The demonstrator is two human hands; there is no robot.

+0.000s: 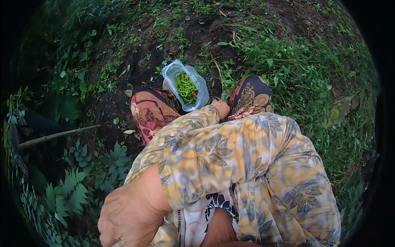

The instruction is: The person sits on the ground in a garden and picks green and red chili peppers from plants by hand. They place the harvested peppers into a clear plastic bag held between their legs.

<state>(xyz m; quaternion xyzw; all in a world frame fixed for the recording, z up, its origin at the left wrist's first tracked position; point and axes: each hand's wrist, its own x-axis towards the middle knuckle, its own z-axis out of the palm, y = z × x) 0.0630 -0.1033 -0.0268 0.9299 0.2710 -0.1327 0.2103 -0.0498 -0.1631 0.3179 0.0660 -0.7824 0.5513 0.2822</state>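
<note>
My right arm crosses my chest, and my right hand (132,207) is bent at my left shoulder, against the patterned shirt (213,151). Its fingertips are hidden, so a grip on the cloth cannot be made out. Between my knees, close to the right one, is my left hand (220,108) with curled fingers; whatever is under them is out of sight. Just beyond it stands an open pale-blue plastic bag (201,89), holding many green chili peppers (185,88) and a few red ones. The bag leans by my left knee in floral trousers (151,108).
Dark soil (120,74) with low weeds lies around the bag. Pulled or flattened grass (277,58) spreads on the right, near a weathered board (344,108). A thin stick (58,136) slants in on the left, above leafy plants (66,191).
</note>
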